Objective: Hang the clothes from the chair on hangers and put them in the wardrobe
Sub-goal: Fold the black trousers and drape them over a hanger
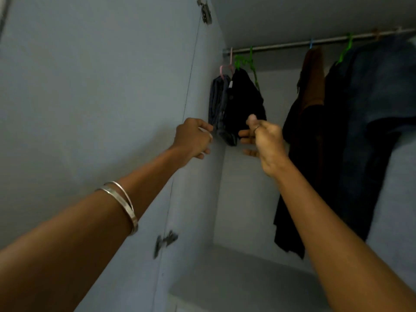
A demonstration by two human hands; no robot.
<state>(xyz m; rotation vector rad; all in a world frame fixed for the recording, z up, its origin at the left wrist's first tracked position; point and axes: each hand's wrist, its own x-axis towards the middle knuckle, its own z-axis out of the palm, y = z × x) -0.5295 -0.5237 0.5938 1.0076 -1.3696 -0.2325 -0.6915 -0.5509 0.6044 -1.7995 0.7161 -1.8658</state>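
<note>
We look up into a pale grey-blue wardrobe (247, 199) with a thin metal rail (281, 45) across its top. At the rail's left end hang two garments side by side: a folded grey cloth (217, 104) on a pink plastic hanger (225, 69), and touching it on the right a crumpled black garment (244, 102) on a bright green plastic hanger (246, 60).

Our left hand (193, 140) reaches up to the lower edge of the grey cloth, its fingers (206, 128) curled with the tips at the fabric; whether they actually pinch it, we cannot tell (the frame is blurred there). Two silver bangles (122, 203) sit on that forearm.

Our right hand (265, 140) is raised just under the black garment, thumb up against the cloth and forefinger bent toward it, the other fingers stretched out loosely to the left; a firm grip on the garment cannot be made out.

Farther right on the rail hang a brown garment (311, 82), a long black garment (292, 199) and a dark blue denim piece (378, 109), the last beside a second green hanger (345, 49). The open wardrobe door (101, 86) fills the left, with metal hinges (165, 242) on its edge.
</note>
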